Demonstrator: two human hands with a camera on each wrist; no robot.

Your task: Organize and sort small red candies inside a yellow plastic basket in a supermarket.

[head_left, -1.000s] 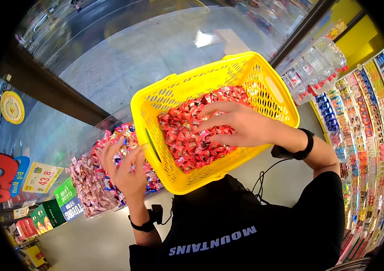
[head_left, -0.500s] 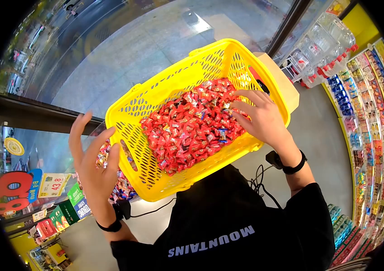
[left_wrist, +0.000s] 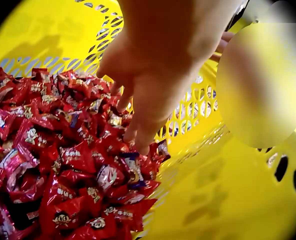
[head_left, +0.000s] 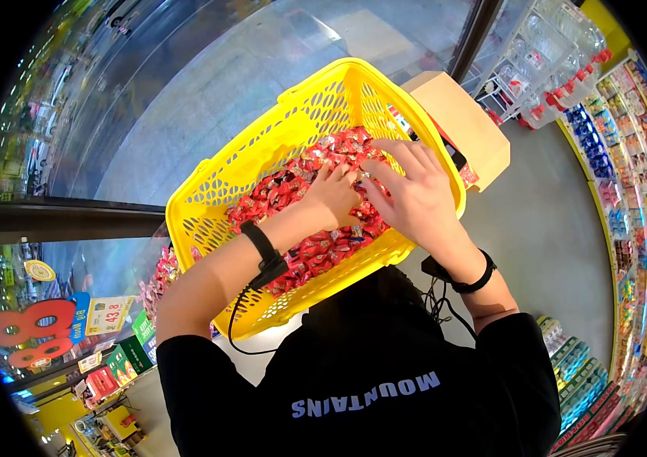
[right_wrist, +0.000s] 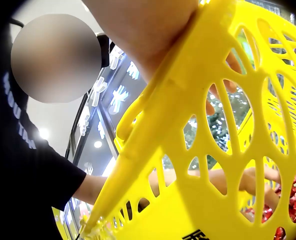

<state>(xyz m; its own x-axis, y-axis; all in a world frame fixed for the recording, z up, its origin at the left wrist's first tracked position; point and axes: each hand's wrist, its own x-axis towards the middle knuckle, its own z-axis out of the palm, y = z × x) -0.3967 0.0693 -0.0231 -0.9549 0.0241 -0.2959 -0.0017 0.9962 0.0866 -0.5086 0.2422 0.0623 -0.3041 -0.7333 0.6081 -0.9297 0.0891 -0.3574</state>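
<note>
A yellow plastic basket [head_left: 209, 164] holds a heap of red-wrapped candies [left_wrist: 73, 155], a few with blue or pink wrappers among them. My left hand [head_left: 331, 199] reaches across the basket, and its loosely bent fingers touch the candies in the left wrist view, pointing down at the heap's edge beside the perforated wall. Over the basket's right end is my right hand [head_left: 418, 194], fingers spread loosely above the candies and near the left hand. In the right wrist view the basket wall hides most of that hand.
A cardboard box [head_left: 464, 126] stands beyond the basket's right end. Bottled water [head_left: 544, 68] and stocked shelves [head_left: 639, 198] are at the right. Another pile of wrapped candies [head_left: 157, 283] shows left of the basket, with price signs [head_left: 108, 314] farther left. Thin black cables hang at the wrists.
My left hand has moved from outside the basket's left end to the candies inside. The right hand lifted from the candies' middle to the right end. The basket sits farther left in view.
</note>
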